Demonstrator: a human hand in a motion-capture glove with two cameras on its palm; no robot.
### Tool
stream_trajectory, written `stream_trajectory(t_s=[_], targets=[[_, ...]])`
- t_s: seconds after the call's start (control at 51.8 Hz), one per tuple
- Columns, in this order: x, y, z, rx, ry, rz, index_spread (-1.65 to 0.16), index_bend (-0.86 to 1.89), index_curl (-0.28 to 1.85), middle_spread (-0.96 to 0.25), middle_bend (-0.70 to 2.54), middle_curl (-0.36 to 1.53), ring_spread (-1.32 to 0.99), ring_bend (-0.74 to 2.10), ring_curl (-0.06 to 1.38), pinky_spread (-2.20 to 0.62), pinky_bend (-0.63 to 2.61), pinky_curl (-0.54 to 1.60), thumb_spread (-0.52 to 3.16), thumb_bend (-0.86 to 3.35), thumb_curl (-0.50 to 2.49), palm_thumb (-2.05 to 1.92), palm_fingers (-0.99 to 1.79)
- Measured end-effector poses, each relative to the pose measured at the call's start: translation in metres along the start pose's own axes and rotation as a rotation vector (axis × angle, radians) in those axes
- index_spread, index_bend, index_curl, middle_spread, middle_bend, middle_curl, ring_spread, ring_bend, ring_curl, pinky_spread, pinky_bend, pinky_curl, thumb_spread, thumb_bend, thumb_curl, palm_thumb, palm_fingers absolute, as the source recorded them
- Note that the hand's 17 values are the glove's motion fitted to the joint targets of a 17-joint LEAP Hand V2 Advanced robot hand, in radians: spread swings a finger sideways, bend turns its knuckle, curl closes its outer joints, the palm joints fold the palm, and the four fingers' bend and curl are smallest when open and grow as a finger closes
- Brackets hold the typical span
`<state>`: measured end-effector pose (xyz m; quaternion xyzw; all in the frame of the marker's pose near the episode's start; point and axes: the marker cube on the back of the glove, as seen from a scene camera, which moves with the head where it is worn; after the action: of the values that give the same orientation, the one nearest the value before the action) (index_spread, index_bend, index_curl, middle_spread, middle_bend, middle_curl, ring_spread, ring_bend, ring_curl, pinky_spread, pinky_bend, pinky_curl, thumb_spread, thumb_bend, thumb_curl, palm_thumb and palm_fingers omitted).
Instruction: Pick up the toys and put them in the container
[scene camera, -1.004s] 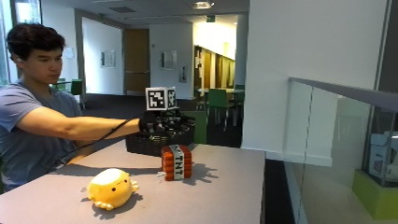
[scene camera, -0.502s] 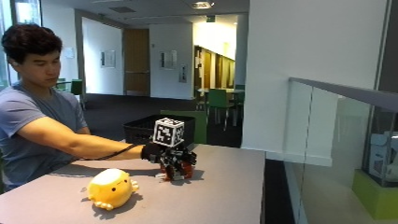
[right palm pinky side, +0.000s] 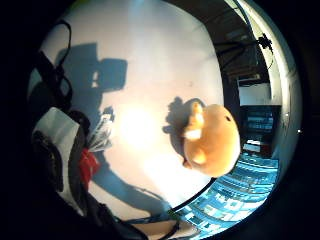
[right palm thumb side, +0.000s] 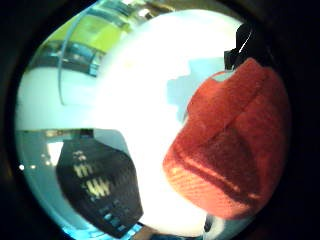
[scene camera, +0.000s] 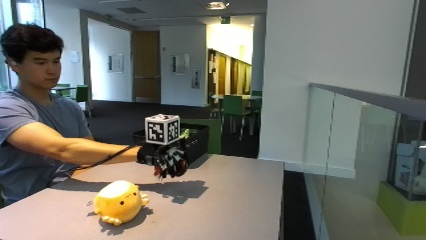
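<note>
Office space with glass partitions stretches behind the grey bench (scene camera: 226, 200) I am watching from afar. My view shows the gloved right hand (scene camera: 164, 159) raised above the bench, its fingers curled around a red block toy (right palm thumb side: 230, 145), which fills much of the thumb-side palm view and is lifted clear of the surface. I judge the first pick done and the carry under way. What the coming move turns on is the black container (scene camera: 194, 141): it stands at the far edge of the bench, just beyond the hand, so the way to it is a short reach farther from the person. A yellow plush toy (scene camera: 118, 202) lies on the bench near the front edge, on the person's side of the hand and well apart from the container. It waits for a second trip.
</note>
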<state>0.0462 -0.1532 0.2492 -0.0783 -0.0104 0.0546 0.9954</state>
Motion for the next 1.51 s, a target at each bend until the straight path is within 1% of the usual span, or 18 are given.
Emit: stream_trajectory(t_s=[0.174,0.309,0.463,0.618,0.927,1.004,1.043,1.081,1.158,1.255,1.313,1.332,1.371,1.409,1.429,1.448,1.467,1.506], targets=[[0.006,0.006,-0.091,0.083,-0.068,0.017,-0.37,0.20,0.23,-0.36,0.53,0.43,-0.41,1.11,0.53,-0.40,1.15,0.40,0.94,0.23,0.54,0.64,1.02],[-0.004,0.019,-0.140,0.143,-0.050,0.017,-0.37,0.19,0.25,-0.40,0.51,0.45,-0.44,1.08,0.52,-0.41,1.13,0.41,0.90,0.20,0.59,0.64,1.01],[-0.050,0.051,-0.204,0.225,-0.017,-0.030,-0.37,0.17,0.26,-0.43,0.48,0.48,-0.45,1.07,0.52,-0.42,1.11,0.41,0.88,0.18,0.64,0.65,1.02],[-0.110,0.083,-0.238,0.268,-0.002,-0.103,-0.37,0.17,0.27,-0.45,0.46,0.50,-0.45,1.06,0.52,-0.43,1.09,0.42,0.87,0.15,0.68,0.65,1.02],[-0.223,0.137,-0.241,0.279,-0.018,-0.267,-0.38,0.16,0.29,-0.47,0.42,0.57,-0.45,1.06,0.52,-0.44,1.04,0.42,0.87,0.10,0.76,0.64,1.05],[-0.249,0.153,-0.232,0.269,-0.040,-0.392,-0.38,0.16,0.29,-0.48,0.42,0.58,-0.45,1.06,0.52,-0.44,1.02,0.42,0.87,0.09,0.77,0.64,1.05],[-0.258,0.156,-0.227,0.266,-0.039,-0.398,-0.39,0.16,0.29,-0.48,0.42,0.59,-0.45,1.05,0.52,-0.44,1.02,0.41,0.87,0.08,0.78,0.64,1.06],[-0.263,0.156,-0.221,0.262,-0.027,-0.380,-0.39,0.16,0.29,-0.48,0.41,0.60,-0.45,1.05,0.52,-0.44,1.02,0.42,0.87,0.08,0.79,0.63,1.06],[-0.240,0.143,-0.210,0.231,-0.018,-0.526,-0.39,0.13,0.28,-0.49,0.41,0.62,-0.45,1.06,0.52,-0.44,1.02,0.42,0.88,0.06,0.80,0.62,1.04],[-0.227,0.131,-0.194,0.116,0.033,-0.525,-0.39,0.11,0.27,-0.49,0.38,0.63,-0.45,1.07,0.53,-0.44,1.05,0.42,0.90,0.03,0.80,0.59,1.00],[-0.230,0.133,-0.186,0.042,0.052,-0.518,-0.38,0.05,0.23,-0.47,0.35,0.64,-0.44,1.11,0.54,-0.44,1.07,0.43,0.97,-0.03,0.77,0.49,0.94],[-0.229,0.133,-0.184,0.025,0.066,-0.512,-0.37,0.05,0.22,-0.45,0.34,0.64,-0.42,1.12,0.53,-0.43,1.05,0.42,1.05,-0.14,0.70,0.27,0.90],[-0.228,0.132,-0.180,0.003,0.081,-0.520,-0.36,0.05,0.20,-0.43,0.32,0.64,-0.41,1.12,0.53,-0.42,1.06,0.42,1.10,-0.12,0.65,0.19,0.87],[-0.232,0.137,-0.179,-0.019,0.030,-0.596,-0.35,0.01,0.18,-0.39,0.28,0.64,-0.39,1.11,0.53,-0.40,1.10,0.44,1.10,-0.15,0.58,0.03,0.69],[-0.235,0.141,-0.179,-0.030,-0.015,-0.638,-0.34,-0.03,0.16,-0.34,0.22,0.62,-0.37,1.08,0.53,-0.37,1.15,0.46,1.06,-0.19,0.55,-0.10,0.49],[-0.237,0.143,-0.181,-0.036,-0.060,-0.664,-0.33,-0.01,0.17,-0.31,0.22,0.63,-0.36,1.10,0.55,-0.36,1.18,0.47,1.05,-0.18,0.54,-0.12,0.46],[-0.240,0.145,-0.182,-0.038,-0.097,-0.675,-0.32,-0.01,0.16,-0.24,0.11,0.60,-0.32,1.01,0.52,-0.34,1.27,0.49,1.01,-0.20,0.51,-0.20,0.23],[-0.241,0.146,-0.184,-0.026,-0.139,-0.682,-0.31,0.03,0.16,-0.17,0.11,0.58,-0.27,0.98,0.52,-0.31,1.36,0.51,0.98,-0.19,0.47,-0.23,0.12]])
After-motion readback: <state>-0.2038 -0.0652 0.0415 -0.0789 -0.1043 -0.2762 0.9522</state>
